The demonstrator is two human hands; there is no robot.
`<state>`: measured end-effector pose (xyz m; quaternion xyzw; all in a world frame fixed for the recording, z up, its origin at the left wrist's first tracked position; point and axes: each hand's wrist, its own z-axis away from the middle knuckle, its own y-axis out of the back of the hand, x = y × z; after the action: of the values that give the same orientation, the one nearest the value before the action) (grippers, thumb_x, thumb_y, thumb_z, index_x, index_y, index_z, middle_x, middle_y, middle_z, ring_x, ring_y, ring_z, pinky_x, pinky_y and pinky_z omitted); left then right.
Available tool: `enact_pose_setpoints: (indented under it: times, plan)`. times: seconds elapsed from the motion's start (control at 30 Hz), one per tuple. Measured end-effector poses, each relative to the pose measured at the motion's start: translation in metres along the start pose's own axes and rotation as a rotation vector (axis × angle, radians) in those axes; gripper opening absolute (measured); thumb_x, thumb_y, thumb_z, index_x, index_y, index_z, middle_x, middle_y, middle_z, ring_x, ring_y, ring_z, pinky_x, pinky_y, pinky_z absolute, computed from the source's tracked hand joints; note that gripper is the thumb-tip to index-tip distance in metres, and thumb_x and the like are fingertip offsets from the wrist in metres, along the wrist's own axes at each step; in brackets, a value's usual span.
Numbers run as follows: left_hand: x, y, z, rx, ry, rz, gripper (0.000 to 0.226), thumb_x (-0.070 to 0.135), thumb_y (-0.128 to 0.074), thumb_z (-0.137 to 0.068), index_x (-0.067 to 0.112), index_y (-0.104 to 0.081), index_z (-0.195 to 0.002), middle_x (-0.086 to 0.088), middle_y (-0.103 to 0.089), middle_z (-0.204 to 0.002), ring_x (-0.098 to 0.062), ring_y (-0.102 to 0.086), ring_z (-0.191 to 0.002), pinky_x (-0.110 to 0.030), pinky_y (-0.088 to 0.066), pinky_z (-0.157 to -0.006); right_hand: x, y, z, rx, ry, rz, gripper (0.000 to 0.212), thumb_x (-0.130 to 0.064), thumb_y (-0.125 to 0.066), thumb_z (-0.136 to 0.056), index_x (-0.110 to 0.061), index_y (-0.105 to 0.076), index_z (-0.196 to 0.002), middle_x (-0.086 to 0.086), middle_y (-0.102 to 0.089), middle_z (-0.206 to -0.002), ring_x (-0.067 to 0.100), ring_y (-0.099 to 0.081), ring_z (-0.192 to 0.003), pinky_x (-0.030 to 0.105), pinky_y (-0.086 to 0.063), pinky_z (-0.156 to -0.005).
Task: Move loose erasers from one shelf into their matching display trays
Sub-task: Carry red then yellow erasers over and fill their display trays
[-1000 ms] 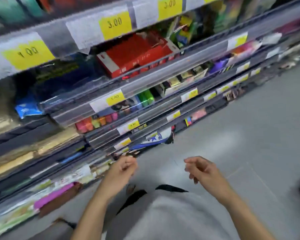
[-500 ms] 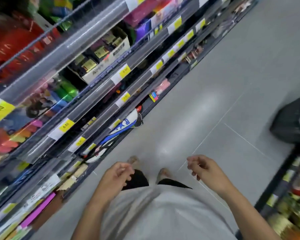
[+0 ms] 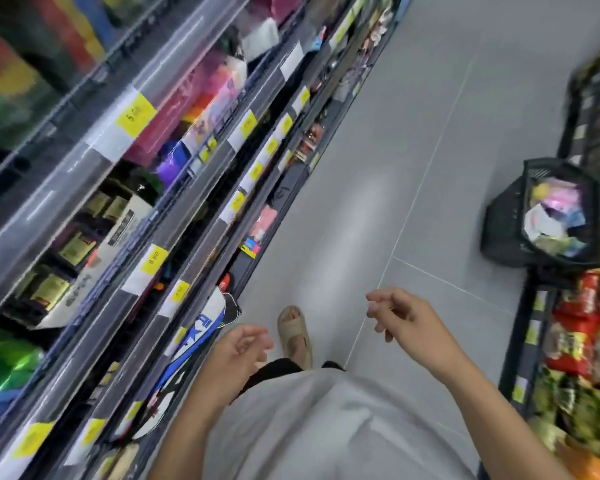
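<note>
Grip: nothing held. Left hand (image 3: 238, 355), lower centre of frame, fingers loosely curled, no item visible between them. Right hand (image 3: 407, 318), right of centre, fingers relaxed and half bent, likewise bare. Both raised at waist height over the floor, well apart from any shelf.

Floor (image 3: 413, 150): grey tile, running from centre to upper right of frame.

Shelving (image 3: 174, 216): long rack filling the left half, clear front rails, yellow price tags (image 3: 134, 114), mixed stationery behind; much of it blurred.

Second rack (image 3: 575, 341): right edge of frame, packets in red and green.

Basket (image 3: 548, 216): dark, on the floor at right, just beside the second rack, filled with small assorted goods in pink, white and yellow. Contents too blurred to name.

Racket cover (image 3: 201, 337): blue and white, lower left of centre, leaning out of the bottom shelf.

Sandal (image 3: 293, 332): beige, centre bottom, one foot forward.

Erasers: none identifiable. Display trays: not made out either.

Step in hand, as a judgement: between picks, walking the aisle, empty-handed. Next move likely calls for finding the loose erasers, possibly in the basket or on a shelf, then a fingertip pinch on one small piece.
</note>
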<state>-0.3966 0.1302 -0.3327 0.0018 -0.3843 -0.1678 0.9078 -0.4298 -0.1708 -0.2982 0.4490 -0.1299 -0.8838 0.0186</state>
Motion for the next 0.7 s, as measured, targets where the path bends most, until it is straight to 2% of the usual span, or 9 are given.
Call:
enact_pose_setpoints:
  times: [0.1, 0.23, 0.4, 0.6, 0.7]
  plan:
    - [0.052, -0.003, -0.041, -0.044, -0.041, -0.022, 0.008, 0.018, -0.064, -0.102, 0.020, -0.069, -0.108, 0.006, -0.080, -0.091, -0.009, -0.069, -0.079, -0.026, -0.052, -0.072, -0.006, 0.019, -0.017, 0.058, -0.047, -0.007, 0.011, -0.023, -0.063, -0.095, -0.027, -0.071, -0.102, 0.000, -0.072, -0.088, 0.011, -0.066, -0.070, 0.029, -0.052, -0.062]
    - [0.123, -0.012, -0.088, -0.067, -0.096, -0.084, 0.011, 0.016, -0.063, -0.102, 0.021, -0.069, -0.109, 0.005, -0.080, -0.095, -0.005, -0.068, -0.076, -0.027, -0.053, -0.073, -0.010, 0.045, -0.037, 0.123, -0.108, -0.028, 0.013, -0.021, -0.061, -0.095, -0.028, -0.070, -0.102, 0.001, -0.072, -0.091, 0.014, -0.067, -0.071, 0.030, -0.054, -0.062]
    - [0.195, -0.033, -0.133, -0.075, -0.128, -0.082, 0.012, 0.013, -0.063, -0.101, 0.020, -0.070, -0.106, -0.003, -0.079, -0.099, -0.010, -0.068, -0.081, -0.033, -0.053, -0.081, -0.026, 0.075, -0.079, 0.173, -0.141, -0.072, 0.013, -0.017, -0.060, -0.095, -0.024, -0.070, -0.101, 0.007, -0.071, -0.091, 0.014, -0.067, -0.067, 0.025, -0.053, -0.059]
    - [0.240, -0.059, -0.175, -0.010, -0.113, -0.084, 0.012, 0.020, -0.063, -0.102, 0.024, -0.071, -0.111, 0.006, -0.080, -0.098, -0.009, -0.071, -0.082, -0.028, -0.054, -0.078, -0.074, 0.122, -0.171, 0.094, -0.094, -0.043, 0.013, -0.017, -0.059, -0.096, -0.024, -0.070, -0.101, 0.006, -0.072, -0.092, 0.014, -0.067, -0.069, 0.037, -0.053, -0.068]
    - [0.258, -0.072, -0.183, 0.068, -0.073, -0.060, 0.012, 0.021, -0.063, -0.102, 0.025, -0.071, -0.110, 0.006, -0.080, -0.098, -0.010, -0.071, -0.083, -0.029, -0.053, -0.078, -0.118, 0.146, -0.223, -0.008, -0.036, 0.005, 0.012, -0.019, -0.061, -0.096, -0.023, -0.070, -0.103, 0.009, -0.071, -0.096, 0.017, -0.065, -0.073, 0.033, -0.053, -0.067]
